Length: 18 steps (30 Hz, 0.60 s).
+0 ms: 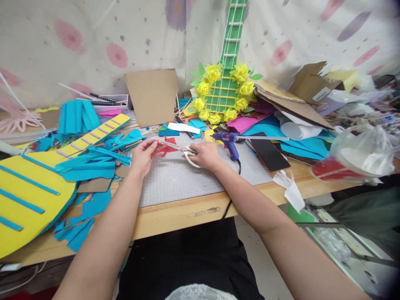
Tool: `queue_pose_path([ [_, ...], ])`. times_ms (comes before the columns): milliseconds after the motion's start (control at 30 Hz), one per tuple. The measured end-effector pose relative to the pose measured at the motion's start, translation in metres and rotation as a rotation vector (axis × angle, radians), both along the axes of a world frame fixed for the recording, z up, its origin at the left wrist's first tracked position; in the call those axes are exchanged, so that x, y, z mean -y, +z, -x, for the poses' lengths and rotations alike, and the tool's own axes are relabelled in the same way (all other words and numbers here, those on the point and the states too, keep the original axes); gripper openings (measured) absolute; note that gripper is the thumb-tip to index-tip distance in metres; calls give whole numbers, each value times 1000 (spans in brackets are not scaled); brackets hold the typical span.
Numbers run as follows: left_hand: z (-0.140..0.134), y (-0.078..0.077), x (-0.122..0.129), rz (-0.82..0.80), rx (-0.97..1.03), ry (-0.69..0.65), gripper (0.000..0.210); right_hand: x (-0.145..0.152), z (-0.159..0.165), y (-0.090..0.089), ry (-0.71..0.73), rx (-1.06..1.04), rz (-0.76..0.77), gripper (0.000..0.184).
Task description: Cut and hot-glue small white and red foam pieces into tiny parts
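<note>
My right hand (204, 155) is closed round the handles of a pair of scissors (187, 153), whose blades point left toward my other hand. Between the fingertips of my left hand (144, 156) is a small red paper piece (160, 143), pinched close to the blade tips. I cannot tell whether the blades touch it. Flat on the grey cutting mat (175, 183), just behind the blades, lies more red paper (170, 146). A blue hot glue gun (229, 141) rests right of my right hand, its cord running over the table's front edge.
A yellow guitar-shaped craft (34, 187) and blue paper scraps (90, 166) cover the left side. At the back stands a green stringed craft (229, 54) with yellow paper flowers, beside a cardboard sheet (153, 96). A phone (268, 152) and a red bucket (337, 166) are on the right.
</note>
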<state>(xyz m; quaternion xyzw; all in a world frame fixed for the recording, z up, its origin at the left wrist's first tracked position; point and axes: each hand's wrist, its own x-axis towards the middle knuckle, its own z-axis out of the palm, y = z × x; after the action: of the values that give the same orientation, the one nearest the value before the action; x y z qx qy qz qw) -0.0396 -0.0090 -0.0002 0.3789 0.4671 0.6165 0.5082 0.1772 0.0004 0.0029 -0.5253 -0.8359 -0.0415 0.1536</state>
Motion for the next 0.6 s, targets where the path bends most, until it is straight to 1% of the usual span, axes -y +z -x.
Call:
queue_pose_path([
  [167,-4,-1,3,3,-43,-55,29,-4,-6,-1,-105,-103,8,50],
  [267,-5,-2,3,-6,-123,-56,33,-6,-9,-1,-124,-147,29,48],
  [433,-3,-5,0,-38,-270,-40,36,-5,-12,1,-69,-176,86,46],
  [600,-3,-2,3,-40,-377,-20,44,-4,-12,3,3,-171,104,46],
])
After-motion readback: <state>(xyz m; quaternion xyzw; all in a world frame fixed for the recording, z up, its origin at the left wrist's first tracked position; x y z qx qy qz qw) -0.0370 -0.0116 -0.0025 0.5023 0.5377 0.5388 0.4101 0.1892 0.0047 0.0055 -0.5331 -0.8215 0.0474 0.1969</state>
